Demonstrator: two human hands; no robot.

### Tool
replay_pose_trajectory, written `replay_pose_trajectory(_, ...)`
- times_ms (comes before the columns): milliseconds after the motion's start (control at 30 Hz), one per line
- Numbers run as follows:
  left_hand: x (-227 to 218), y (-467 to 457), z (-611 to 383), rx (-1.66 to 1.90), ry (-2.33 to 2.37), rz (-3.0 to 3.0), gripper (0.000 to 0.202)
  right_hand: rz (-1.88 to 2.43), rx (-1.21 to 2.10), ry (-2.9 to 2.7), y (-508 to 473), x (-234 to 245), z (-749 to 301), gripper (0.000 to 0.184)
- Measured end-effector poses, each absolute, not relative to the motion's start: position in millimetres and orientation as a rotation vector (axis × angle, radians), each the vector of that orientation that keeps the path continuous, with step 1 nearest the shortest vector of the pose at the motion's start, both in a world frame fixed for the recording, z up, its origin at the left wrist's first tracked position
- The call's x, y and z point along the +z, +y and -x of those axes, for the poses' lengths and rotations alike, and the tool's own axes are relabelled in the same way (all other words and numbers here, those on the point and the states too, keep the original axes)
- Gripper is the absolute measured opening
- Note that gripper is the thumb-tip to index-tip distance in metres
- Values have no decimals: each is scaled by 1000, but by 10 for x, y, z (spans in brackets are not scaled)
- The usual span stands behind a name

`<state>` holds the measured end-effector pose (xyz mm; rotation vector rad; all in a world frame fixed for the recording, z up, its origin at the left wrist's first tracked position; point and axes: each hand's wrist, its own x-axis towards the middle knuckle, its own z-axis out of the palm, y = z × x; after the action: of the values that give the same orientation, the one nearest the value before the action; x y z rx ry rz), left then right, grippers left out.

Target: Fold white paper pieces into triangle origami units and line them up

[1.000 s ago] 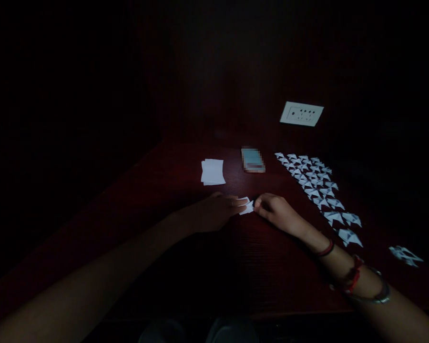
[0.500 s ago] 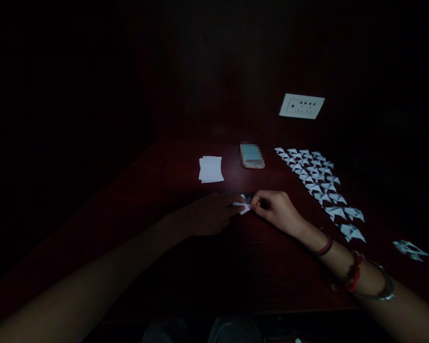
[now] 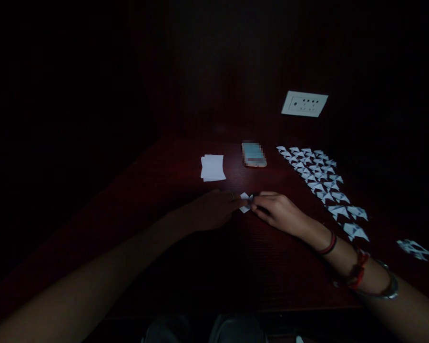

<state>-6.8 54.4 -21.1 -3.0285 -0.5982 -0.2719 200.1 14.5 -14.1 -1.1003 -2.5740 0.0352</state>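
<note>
A small white folded paper piece lies on the dark red table between my two hands. My left hand has its fingertips pinched on the piece's left side. From the right, my right hand pinches the same piece with curled fingers. Bracelets and a red thread circle my right wrist. The scene is very dim.
A small stack of white paper squares lies beyond my hands, with a phone beside it. Several folded white paper pieces run in rows at the right; a separate one lies far right. A white wall socket plate is behind.
The paper piece has gone from a flat flap to a more folded shape between my fingertips. My right hand has shifted slightly over it; my left hand has stayed.
</note>
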Motion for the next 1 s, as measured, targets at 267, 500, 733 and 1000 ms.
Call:
replay_pose_trajectory(267, -204, 534, 51, -210, -567, 2957, 40, 1097, -65, -2605, 164, -134, -2023, 11)
replay_pose_trajectory(500, -210, 530, 12, -185, -603, 2897, 39, 1112, -57, -2619, 164, -103, -2037, 13)
replay_pose_trajectory(733, -181, 499, 30, -238, -601, 2931, 40, 1079, 50, -2607, 182, -78, -2099, 22)
replay_pose_trajectory(1000, -212, 520, 25, -228, -584, 2937, 40, 1151, -48, -2713, 172, -67, -2089, 24)
